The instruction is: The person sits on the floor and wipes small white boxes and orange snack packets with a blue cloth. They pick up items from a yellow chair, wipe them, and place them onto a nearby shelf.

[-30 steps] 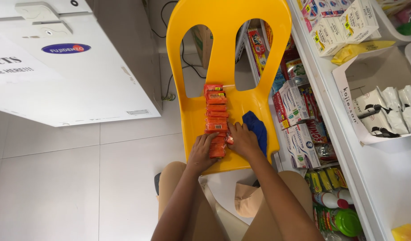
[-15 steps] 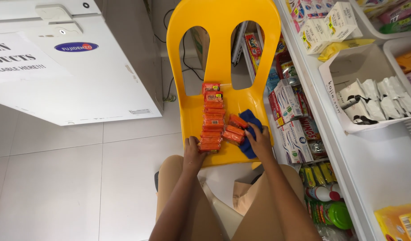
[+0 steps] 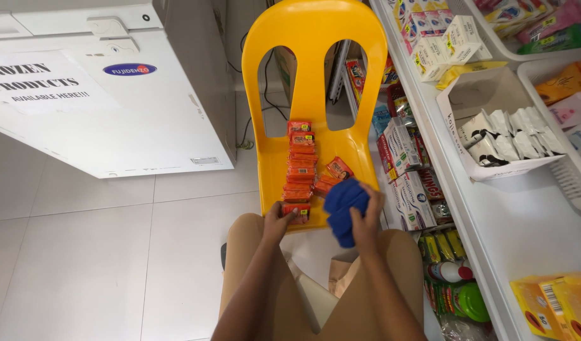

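Observation:
A yellow plastic chair point(image 3: 271, 170) stands in front of me with a row of several small orange-red packets point(image 3: 300, 165) lying along its seat. Two more packets point(image 3: 333, 175) lie loose just right of the row. My left hand point(image 3: 279, 220) rests at the seat's front edge, fingers on the nearest packet point(image 3: 295, 210). My right hand point(image 3: 366, 218) grips a bunched blue cloth point(image 3: 344, 205), lifted above the seat's front right corner. My knees in tan trousers sit below the chair.
A white chest freezer point(image 3: 107, 95) with a paper sign stands to the left. White shelves point(image 3: 530, 215) with boxes, trays of sachets and packets run along the right. Lower shelves hold boxes and bottles point(image 3: 454, 278). The floor is pale tile point(image 3: 82, 265).
My right hand moved from the packet row to the blue cloth and picked it up. Two packets now lie loose beside the row. My left hand slid to the front packet.

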